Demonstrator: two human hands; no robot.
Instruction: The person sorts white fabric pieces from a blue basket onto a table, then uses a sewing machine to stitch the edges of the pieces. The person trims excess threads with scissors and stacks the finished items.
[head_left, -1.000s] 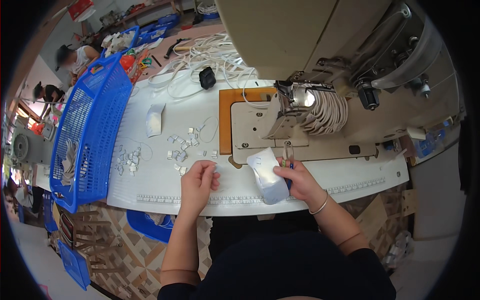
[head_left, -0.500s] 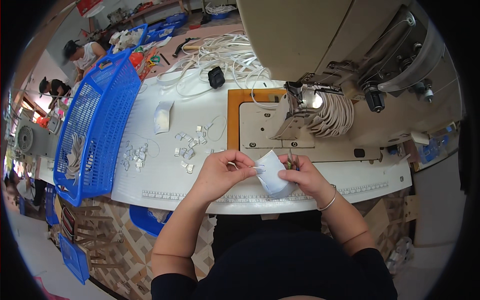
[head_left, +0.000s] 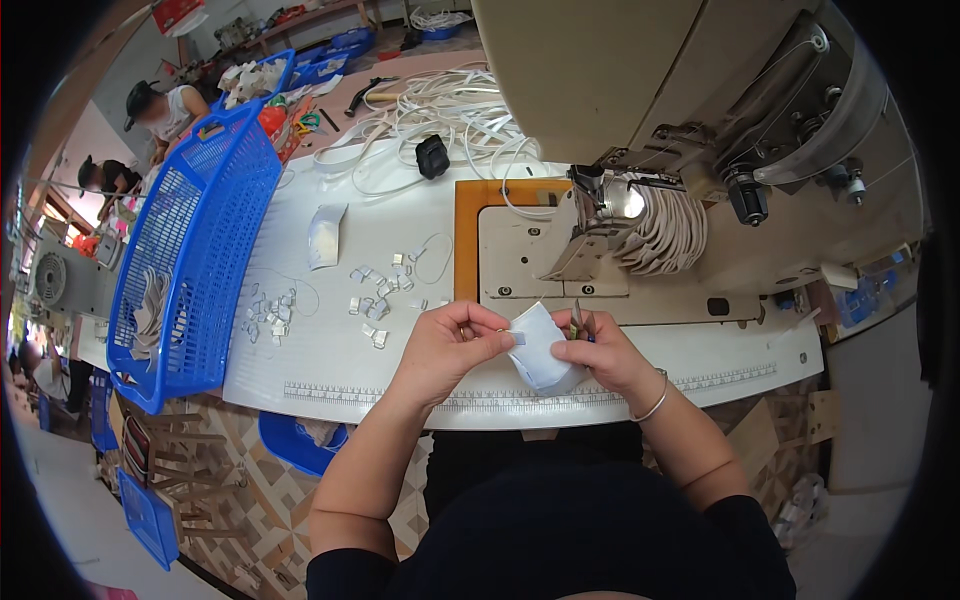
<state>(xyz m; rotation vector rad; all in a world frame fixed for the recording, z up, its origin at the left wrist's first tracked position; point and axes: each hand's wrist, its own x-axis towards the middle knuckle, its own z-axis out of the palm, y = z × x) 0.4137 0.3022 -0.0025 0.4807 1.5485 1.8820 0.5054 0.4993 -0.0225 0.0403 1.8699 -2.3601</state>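
White fabric piece [head_left: 540,350] pinched between both grips, left hand [head_left: 450,350] and right hand [head_left: 600,352], just above surface [head_left: 330,370] edge.

Bare table [head_left: 330,350] lies left of the hands; the sewing machine [head_left: 640,120] blocks the space ahead.

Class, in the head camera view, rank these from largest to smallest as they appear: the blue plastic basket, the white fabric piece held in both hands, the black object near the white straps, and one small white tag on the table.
1. blue plastic basket
2. white fabric piece
3. black object
4. small white tag

Fisheye bending and nearness make these apparent sizes only.
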